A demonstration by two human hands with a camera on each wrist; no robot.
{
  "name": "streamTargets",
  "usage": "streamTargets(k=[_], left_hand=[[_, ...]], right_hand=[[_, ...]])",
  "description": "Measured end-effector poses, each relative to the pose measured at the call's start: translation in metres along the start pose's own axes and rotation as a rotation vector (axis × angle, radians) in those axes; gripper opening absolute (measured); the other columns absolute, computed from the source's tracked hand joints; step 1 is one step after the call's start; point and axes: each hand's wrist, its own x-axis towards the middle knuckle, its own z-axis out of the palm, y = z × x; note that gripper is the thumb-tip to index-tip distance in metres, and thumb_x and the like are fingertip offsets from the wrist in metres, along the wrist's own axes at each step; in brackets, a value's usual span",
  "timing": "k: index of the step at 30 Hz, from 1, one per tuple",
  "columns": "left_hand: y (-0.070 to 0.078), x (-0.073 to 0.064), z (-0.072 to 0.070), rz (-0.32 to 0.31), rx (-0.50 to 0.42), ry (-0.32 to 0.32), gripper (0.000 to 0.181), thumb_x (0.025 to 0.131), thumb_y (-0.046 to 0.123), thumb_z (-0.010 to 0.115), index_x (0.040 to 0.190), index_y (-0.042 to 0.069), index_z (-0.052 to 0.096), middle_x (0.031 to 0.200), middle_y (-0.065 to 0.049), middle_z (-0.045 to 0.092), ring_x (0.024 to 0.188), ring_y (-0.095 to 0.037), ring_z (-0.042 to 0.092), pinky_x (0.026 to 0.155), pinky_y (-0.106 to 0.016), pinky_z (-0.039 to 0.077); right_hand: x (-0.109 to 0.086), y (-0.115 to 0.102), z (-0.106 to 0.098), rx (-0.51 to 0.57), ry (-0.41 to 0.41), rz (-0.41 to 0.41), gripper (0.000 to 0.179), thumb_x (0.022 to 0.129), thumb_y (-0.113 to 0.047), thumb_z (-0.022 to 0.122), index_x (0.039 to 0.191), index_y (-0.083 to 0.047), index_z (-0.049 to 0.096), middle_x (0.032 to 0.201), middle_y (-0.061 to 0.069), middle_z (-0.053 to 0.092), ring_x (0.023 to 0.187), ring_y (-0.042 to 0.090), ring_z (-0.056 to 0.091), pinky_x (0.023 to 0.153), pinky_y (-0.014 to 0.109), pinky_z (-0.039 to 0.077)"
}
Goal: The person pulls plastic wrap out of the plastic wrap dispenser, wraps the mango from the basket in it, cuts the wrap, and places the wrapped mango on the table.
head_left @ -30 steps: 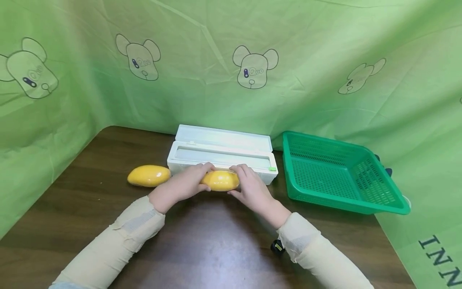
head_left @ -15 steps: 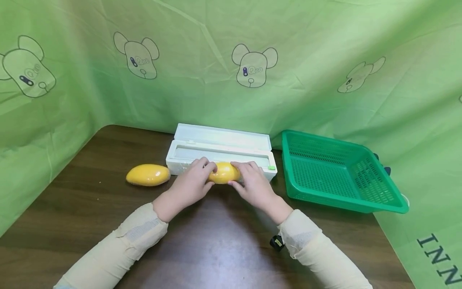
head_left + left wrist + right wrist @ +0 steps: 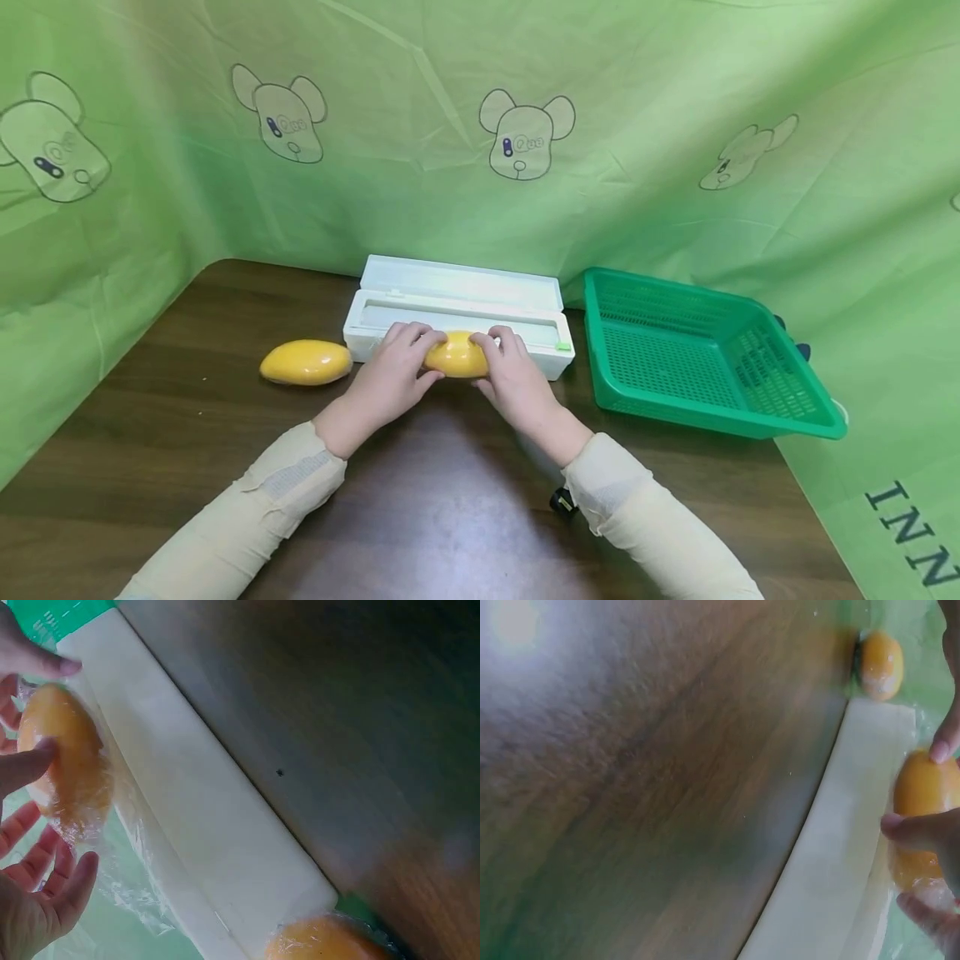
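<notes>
Both hands hold a yellow mango [image 3: 457, 355] at the front of a long white cling film box [image 3: 461, 283], whose lid stands raised at the back. My left hand [image 3: 390, 375] grips the mango's left end. At its right end my right hand [image 3: 521, 387] curls fingers and thumb round it. Clear cling film [image 3: 139, 881] clings to the mango and hangs wrinkled by the box in the left wrist view. The mango's underside is hidden. A second mango [image 3: 306, 362], shiny with film, lies on the table left of the box.
A green plastic basket [image 3: 667, 358] stands right of the box. The brown wooden table [image 3: 442, 517] reaches back to a green printed curtain [image 3: 405, 167]. A small green slider [image 3: 563, 346] sits at the box's right end. A small black object [image 3: 562, 503] shows beside the right sleeve.
The held mango has moved slightly away from me, up against the box in view. Both hands have shifted their finger placement on it. The other mango and the basket have stayed put.
</notes>
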Motion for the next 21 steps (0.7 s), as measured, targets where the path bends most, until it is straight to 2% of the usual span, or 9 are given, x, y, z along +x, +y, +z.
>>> streamTargets(k=[4, 9, 14, 21], left_hand=[[0.0, 0.003, 0.002, -0.016, -0.005, -0.031, 0.058, 0.074, 0.003, 0.091, 0.124, 0.003, 0.06, 0.12, -0.016, 0.057, 0.106, -0.036, 0.051, 0.089, -0.046, 0.053], [-0.006, 0.008, 0.002, -0.008, -0.046, -0.028, 0.059, 0.072, -0.007, 0.089, 0.119, 0.001, 0.056, 0.118, -0.016, 0.055, 0.105, -0.037, 0.05, 0.09, -0.046, 0.052], [-0.011, 0.008, 0.003, 0.015, -0.098, -0.02, 0.055, 0.069, -0.004, 0.091, 0.114, -0.001, 0.059, 0.114, -0.014, 0.06, 0.102, -0.035, 0.053, 0.091, -0.044, 0.05], [-0.019, 0.007, 0.004, 0.027, -0.114, 0.014, 0.055, 0.064, -0.001, 0.095, 0.109, -0.002, 0.063, 0.108, -0.013, 0.066, 0.096, -0.033, 0.058, 0.087, -0.043, 0.051]], right_hand=[[0.0, 0.004, 0.0, 0.001, 0.027, 0.001, 0.06, 0.077, -0.003, 0.09, 0.126, 0.001, 0.055, 0.114, 0.018, 0.053, 0.096, 0.035, 0.059, 0.079, 0.044, 0.057], [-0.001, 0.008, -0.001, -0.016, 0.06, -0.032, 0.06, 0.077, -0.008, 0.091, 0.124, 0.004, 0.057, 0.103, 0.015, 0.059, 0.089, 0.03, 0.061, 0.08, 0.04, 0.056], [-0.005, 0.011, -0.001, -0.029, 0.1, -0.055, 0.059, 0.074, -0.009, 0.093, 0.121, 0.004, 0.06, 0.1, 0.015, 0.063, 0.088, 0.03, 0.064, 0.077, 0.04, 0.058], [-0.004, 0.014, -0.001, -0.026, 0.105, -0.099, 0.056, 0.075, -0.011, 0.093, 0.119, 0.004, 0.062, 0.099, 0.014, 0.064, 0.088, 0.031, 0.065, 0.077, 0.041, 0.058]])
